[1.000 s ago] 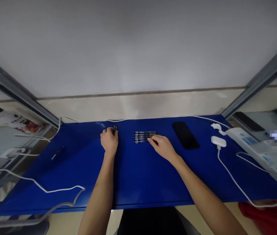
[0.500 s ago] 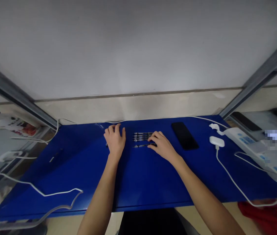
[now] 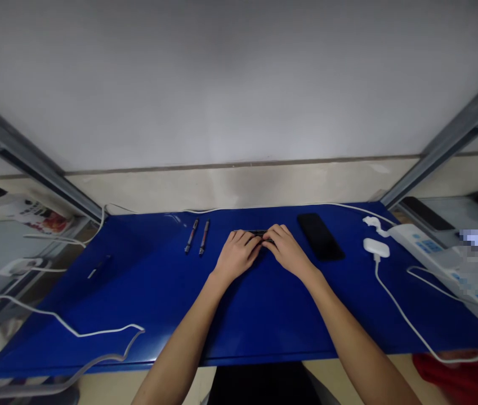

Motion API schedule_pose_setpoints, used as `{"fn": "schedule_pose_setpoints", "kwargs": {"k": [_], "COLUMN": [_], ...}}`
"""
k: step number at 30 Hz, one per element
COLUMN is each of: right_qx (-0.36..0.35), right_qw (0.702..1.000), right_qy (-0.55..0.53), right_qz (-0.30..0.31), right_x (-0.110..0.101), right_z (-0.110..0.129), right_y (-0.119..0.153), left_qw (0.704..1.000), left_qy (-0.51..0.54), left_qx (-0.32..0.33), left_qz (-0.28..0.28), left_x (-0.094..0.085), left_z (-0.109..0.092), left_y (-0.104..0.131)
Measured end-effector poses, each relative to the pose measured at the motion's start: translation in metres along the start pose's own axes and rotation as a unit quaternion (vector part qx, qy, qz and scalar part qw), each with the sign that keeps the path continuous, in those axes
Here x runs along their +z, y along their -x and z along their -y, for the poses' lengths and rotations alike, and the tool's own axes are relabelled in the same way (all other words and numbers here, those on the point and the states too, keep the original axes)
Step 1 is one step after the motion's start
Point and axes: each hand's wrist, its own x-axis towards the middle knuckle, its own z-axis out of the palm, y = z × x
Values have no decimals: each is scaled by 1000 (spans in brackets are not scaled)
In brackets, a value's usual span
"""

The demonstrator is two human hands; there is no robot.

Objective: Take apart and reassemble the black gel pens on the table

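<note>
Several slim pens (image 3: pixel 258 232) lie side by side on the blue desk, mostly hidden under my fingers. My left hand (image 3: pixel 236 254) covers their left ends, its fingers bent and pressed against them. At the right ends, my right hand (image 3: pixel 286 247) has its fingers curled around the pens, thumb on the near side. The fingertips of both hands almost meet. Off to the left of my hands, two dark pens with reddish-grey barrels, a left one (image 3: pixel 191 236) and a right one (image 3: pixel 204 238), lie apart from the row, pointing away from me.
Right of my hands lies a black phone (image 3: pixel 320 236). Farther right are a white earbud case (image 3: pixel 376 247) on a cable and a white power strip (image 3: pixel 424 247). A dark pen-like object (image 3: pixel 99 267) and a white cable (image 3: pixel 82 336) lie at the left. The wall rises behind the desk.
My left hand has moved right from the two separate pens, uncovering them, to the left ends of the row. My right hand stays at the right ends, slightly farther right.
</note>
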Motion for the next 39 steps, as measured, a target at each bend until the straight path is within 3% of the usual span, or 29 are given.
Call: {"fn": "schedule_pose_setpoints", "kwargs": {"k": [10,26,28,33,39], "right_qx": [-21,-50,-33,95,93], "right_qw": [1000,998,999,988,969], "right_qy": [-16,21,6,-124,-221], "right_qz": [9,-36,-37,-15,-57], "right_x": [7,4,2,4,9], "right_z": [-12,1,1,-2,-1], "right_y": [1,2,2,1,-2], "left_qw": [996,988,987,986,986], "left_qy": [-32,37,47,46,45], "left_qx": [-71,-140,-141,-149,-155], "left_qz": [37,59,56,54,50], "left_x": [-4,-2,-2,0,0], "left_z": [8,2,1,-1,-1], "left_y": [0,-2,-3,-2,-2]}}
